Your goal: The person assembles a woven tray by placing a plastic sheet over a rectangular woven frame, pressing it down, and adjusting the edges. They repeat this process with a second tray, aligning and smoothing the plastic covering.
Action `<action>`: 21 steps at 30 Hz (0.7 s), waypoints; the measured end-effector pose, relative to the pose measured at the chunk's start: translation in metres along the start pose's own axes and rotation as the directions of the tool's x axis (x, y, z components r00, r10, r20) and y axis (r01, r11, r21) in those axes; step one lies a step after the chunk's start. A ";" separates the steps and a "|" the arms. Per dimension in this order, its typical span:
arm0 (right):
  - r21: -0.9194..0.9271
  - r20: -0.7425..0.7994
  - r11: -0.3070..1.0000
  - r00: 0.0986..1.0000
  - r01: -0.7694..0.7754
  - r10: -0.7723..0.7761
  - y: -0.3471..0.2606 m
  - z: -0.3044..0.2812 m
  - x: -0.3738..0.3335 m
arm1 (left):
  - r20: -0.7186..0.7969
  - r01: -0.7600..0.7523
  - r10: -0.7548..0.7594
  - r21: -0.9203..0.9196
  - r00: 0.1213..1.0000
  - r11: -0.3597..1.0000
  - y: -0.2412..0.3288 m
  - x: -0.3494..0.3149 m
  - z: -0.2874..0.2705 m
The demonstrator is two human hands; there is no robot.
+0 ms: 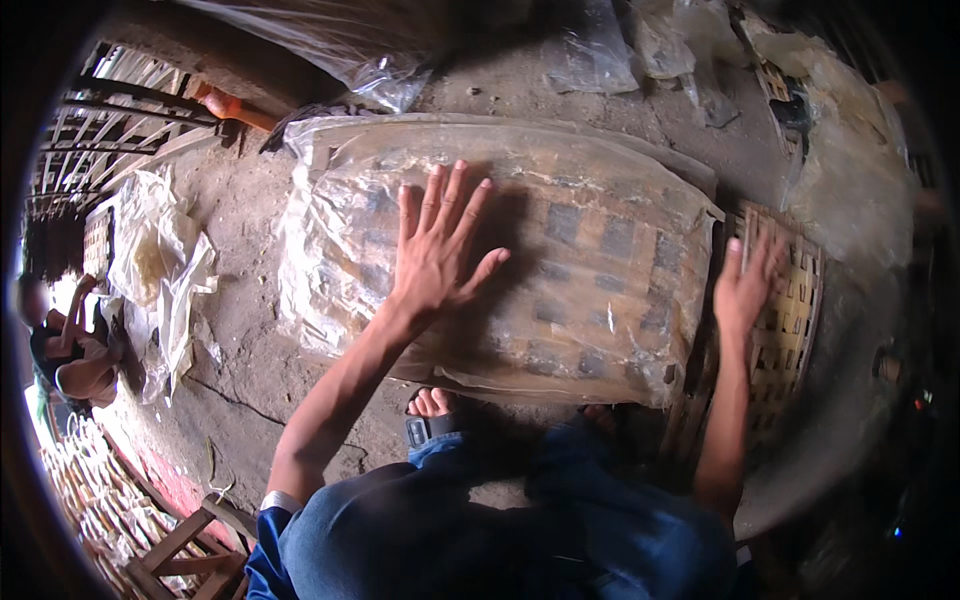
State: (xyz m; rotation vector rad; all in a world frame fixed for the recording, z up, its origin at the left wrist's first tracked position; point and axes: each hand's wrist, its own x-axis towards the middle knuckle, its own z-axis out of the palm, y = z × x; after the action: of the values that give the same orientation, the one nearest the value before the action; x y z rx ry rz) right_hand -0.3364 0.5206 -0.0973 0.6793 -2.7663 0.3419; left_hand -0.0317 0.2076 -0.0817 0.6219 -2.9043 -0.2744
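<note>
In front of my feet lies a long flat bundle wrapped in a cloudy clear plastic sheet. Through it a brown slatted or woven surface with dark square gaps shows. My left hand, fingers spread, is over the left half of the sheet; a shadow falls beside it, and whether the palm touches is hard to tell. Beyond the bundle's right end is a woven bamboo panel. Over its near-left edge my right hand is stretched out, fingertips slightly blurred. Neither hand holds anything.
Crumpled plastic lies on the dirt floor at left, near a seated person. More plastic sheeting is heaped at the far right. A wooden stool stands lower left, by bamboo strips. An orange object rests far left.
</note>
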 end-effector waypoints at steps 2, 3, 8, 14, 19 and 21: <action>0.293 0.025 0.939 0.980 0.182 -0.197 -0.055 -0.008 -0.007 | 0.011 -0.108 0.109 -0.012 0.994 0.994 0.019 0.007 -0.015; 0.385 0.058 0.889 0.955 0.248 -0.291 -0.080 -0.005 -0.016 | 0.023 -0.161 0.161 -0.010 0.987 0.987 0.026 0.008 -0.024; 0.343 0.153 0.767 0.774 0.542 -0.615 -0.175 0.003 -0.036 | 0.061 -0.246 0.254 -0.116 0.965 0.962 0.046 0.032 0.002; 0.213 0.166 0.788 0.773 0.578 -0.612 -0.167 0.021 -0.039 | -0.039 0.042 -0.043 -0.012 0.998 0.999 -0.058 0.007 -0.004; 0.256 0.105 0.763 0.768 0.593 -0.632 -0.174 0.025 -0.039 | -0.072 0.630 -0.646 0.327 0.760 0.704 -0.219 -0.091 -0.029; 0.231 0.106 0.767 0.768 0.599 -0.632 -0.168 0.027 -0.038 | -0.179 0.601 -0.580 0.368 0.795 0.710 -0.211 -0.094 -0.054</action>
State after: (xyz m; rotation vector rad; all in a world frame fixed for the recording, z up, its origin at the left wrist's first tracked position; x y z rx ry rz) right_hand -0.2288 0.3839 -0.1071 1.6854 -2.4772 0.4030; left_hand 0.1456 0.0495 -0.0848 1.6106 -2.6221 0.2994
